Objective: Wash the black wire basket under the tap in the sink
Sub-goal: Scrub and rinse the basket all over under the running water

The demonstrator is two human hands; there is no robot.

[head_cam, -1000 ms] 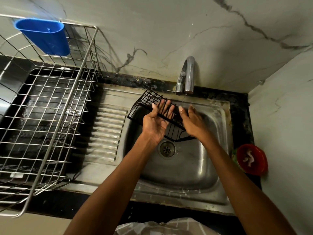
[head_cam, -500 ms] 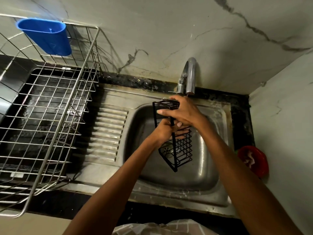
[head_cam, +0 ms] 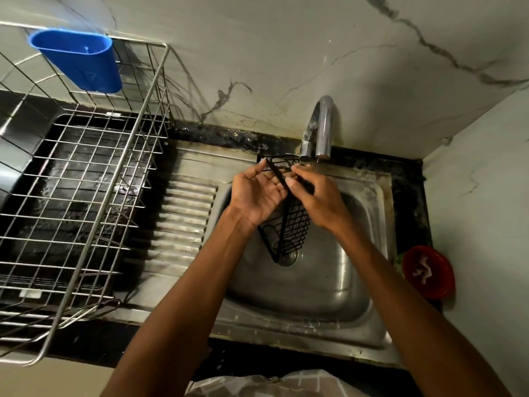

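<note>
The black wire basket [head_cam: 292,227] hangs on end over the steel sink [head_cam: 315,287], its top edge just below the chrome tap [head_cam: 322,130] and its lower end above the drain. My left hand [head_cam: 257,193] lies palm up against the basket's left side, fingers curled around its upper rim. From the right, my right hand [head_cam: 315,196] holds the top, thumb and fingers pinching the rim wire. No clear stream of water shows from the tap.
A large steel dish rack [head_cam: 86,196] fills the counter to the left, with a blue plastic cup holder [head_cam: 80,61] hooked on its back corner. The ribbed drainboard [head_cam: 186,224] lies between rack and sink. A red bowl [head_cam: 428,272] sits at the right, by the wall.
The basket was turned from lying flat across the sink's back to standing on end. Both hands went from open against it to gripping its top, and my left palm now faces up.
</note>
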